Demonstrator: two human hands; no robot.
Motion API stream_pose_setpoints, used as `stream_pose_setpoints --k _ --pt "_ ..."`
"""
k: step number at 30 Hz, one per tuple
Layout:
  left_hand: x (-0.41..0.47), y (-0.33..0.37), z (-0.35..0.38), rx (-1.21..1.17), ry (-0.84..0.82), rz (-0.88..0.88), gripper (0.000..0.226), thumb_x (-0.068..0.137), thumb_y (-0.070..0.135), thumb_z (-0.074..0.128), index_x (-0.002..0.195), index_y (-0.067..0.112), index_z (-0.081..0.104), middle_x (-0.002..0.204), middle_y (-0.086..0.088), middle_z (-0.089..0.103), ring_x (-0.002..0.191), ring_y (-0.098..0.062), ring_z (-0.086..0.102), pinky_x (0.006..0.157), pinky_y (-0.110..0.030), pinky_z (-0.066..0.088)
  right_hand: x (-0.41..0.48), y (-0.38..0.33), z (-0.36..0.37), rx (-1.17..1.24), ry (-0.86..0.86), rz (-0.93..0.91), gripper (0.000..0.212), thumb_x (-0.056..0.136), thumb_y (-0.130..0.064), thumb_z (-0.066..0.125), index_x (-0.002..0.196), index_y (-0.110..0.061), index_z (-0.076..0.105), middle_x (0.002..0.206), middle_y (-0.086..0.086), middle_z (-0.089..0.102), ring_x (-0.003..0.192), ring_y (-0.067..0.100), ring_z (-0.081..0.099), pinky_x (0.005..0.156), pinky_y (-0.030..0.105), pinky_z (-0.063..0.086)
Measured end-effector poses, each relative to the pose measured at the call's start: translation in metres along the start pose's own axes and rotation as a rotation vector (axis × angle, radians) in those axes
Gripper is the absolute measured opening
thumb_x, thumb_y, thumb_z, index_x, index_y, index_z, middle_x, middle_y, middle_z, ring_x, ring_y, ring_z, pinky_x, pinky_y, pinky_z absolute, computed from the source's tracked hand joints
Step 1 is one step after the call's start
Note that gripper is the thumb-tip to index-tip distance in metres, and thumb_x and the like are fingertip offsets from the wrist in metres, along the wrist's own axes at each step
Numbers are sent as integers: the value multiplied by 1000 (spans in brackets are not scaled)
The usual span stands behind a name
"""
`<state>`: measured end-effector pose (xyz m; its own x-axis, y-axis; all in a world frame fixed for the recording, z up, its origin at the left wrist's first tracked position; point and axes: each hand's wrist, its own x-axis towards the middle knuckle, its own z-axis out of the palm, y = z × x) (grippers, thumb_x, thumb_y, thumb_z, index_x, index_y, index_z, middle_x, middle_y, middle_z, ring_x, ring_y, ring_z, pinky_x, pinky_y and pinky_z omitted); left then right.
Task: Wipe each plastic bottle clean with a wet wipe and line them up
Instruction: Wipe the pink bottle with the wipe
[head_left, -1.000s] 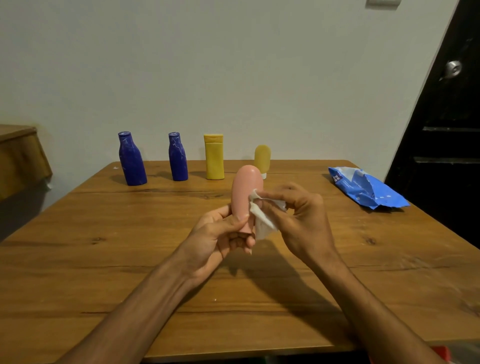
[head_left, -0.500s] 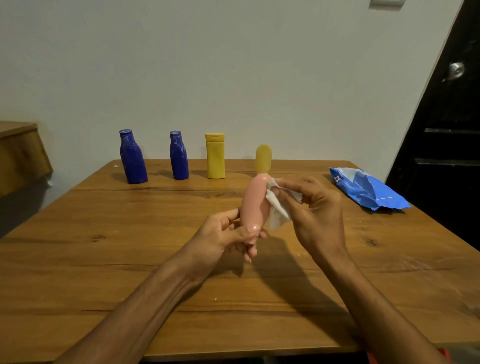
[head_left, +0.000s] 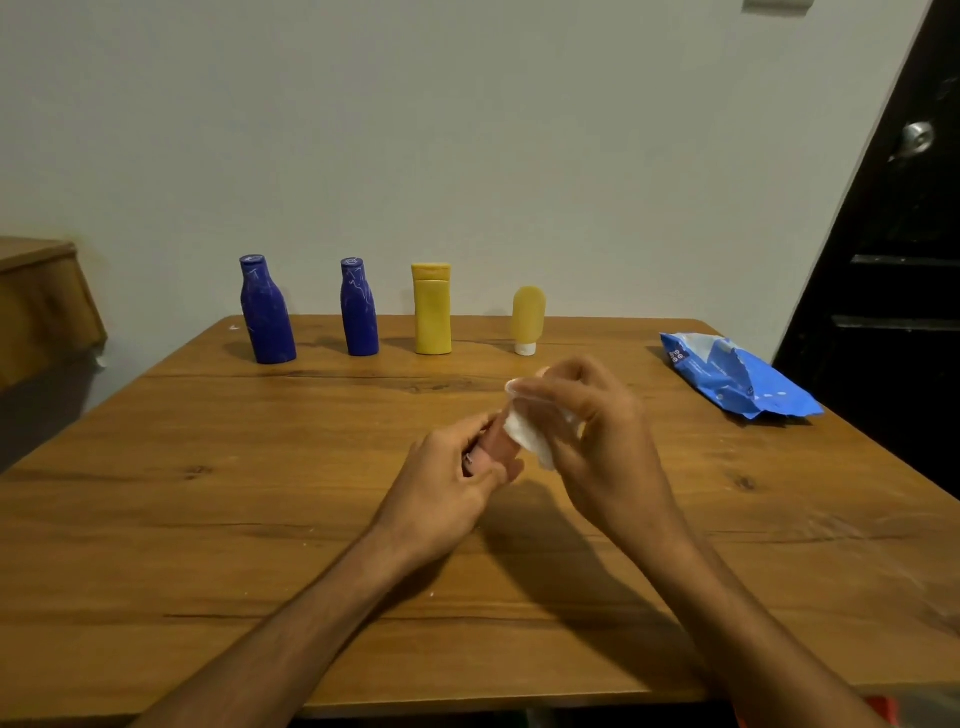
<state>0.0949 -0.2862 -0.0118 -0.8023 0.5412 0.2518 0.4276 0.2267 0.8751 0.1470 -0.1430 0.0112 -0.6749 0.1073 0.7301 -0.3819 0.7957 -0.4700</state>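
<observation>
My left hand (head_left: 452, 483) grips the lower end of a pink bottle (head_left: 496, 448), which leans away toward the right above the table's middle. Most of the bottle is hidden behind a white wet wipe (head_left: 527, 431). My right hand (head_left: 597, 436) holds that wipe wrapped over the bottle's upper part. Along the far edge stand a large blue bottle (head_left: 266, 312), a smaller blue bottle (head_left: 359, 309), a yellow flip-top bottle (head_left: 432, 309) and a small yellow tube (head_left: 528, 318) on its white cap.
A blue pack of wet wipes (head_left: 737, 382) lies at the far right of the wooden table (head_left: 208, 519). A dark door (head_left: 893, 260) stands to the right and a wooden cabinet (head_left: 41, 306) to the left.
The pink bottle has tipped from upright to leaning away, lower toward the table. My right hand with the wipe slid over its upper end and now covers it.
</observation>
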Motion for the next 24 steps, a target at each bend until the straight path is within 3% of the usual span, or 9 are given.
stream_pose_setpoints --k 3,7,9,13,17,20,24 --pt "1 -1 -1 16 51 13 50 92 7 62 135 31 53 118 18 62 110 4 57 98 -29 51 -7 -3 10 -198 -136 -100 25 82 -21 69 106 -21 71 103 -4 59 89 11 53 69 27 51" --pt "3 -2 -2 -11 84 39 50 91 7 64 136 27 54 125 12 64 113 -1 59 97 -30 53 -7 -2 10 -201 -131 -135 26 83 -30 62 104 -21 72 103 -3 61 84 17 54 64 28 49" --pt "3 -1 -3 -129 80 -1 44 92 10 63 133 24 56 116 9 68 103 -5 64 89 -32 57 -5 3 5 -202 -96 -135 29 83 -34 58 103 -20 72 102 -2 61 83 18 56 63 24 47" --pt "8 1 -12 -590 12 -124 47 88 14 64 132 14 46 103 -13 73 77 -22 67 73 -34 58 -1 14 -3 -80 62 -37 21 80 -11 71 101 -14 74 91 -2 62 79 4 57 64 9 40" --pt "10 6 -16 -1075 -65 -217 51 85 16 57 133 4 43 114 -24 69 90 -31 70 77 -34 59 2 10 -7 118 155 143 21 82 -13 71 101 -23 72 91 -6 64 85 1 57 63 8 41" --pt "9 8 -16 -1184 -80 -258 49 86 17 56 132 5 48 114 -19 71 97 -27 71 86 -38 55 3 2 -3 212 112 219 20 82 -17 71 100 -24 72 91 -11 65 87 1 59 65 13 48" --pt "9 8 -18 -1238 -56 -272 53 83 15 60 134 4 49 109 -16 71 95 -22 71 82 -33 57 0 -7 2 274 56 262 18 80 -21 72 97 -28 72 87 -16 64 85 1 59 69 16 51"
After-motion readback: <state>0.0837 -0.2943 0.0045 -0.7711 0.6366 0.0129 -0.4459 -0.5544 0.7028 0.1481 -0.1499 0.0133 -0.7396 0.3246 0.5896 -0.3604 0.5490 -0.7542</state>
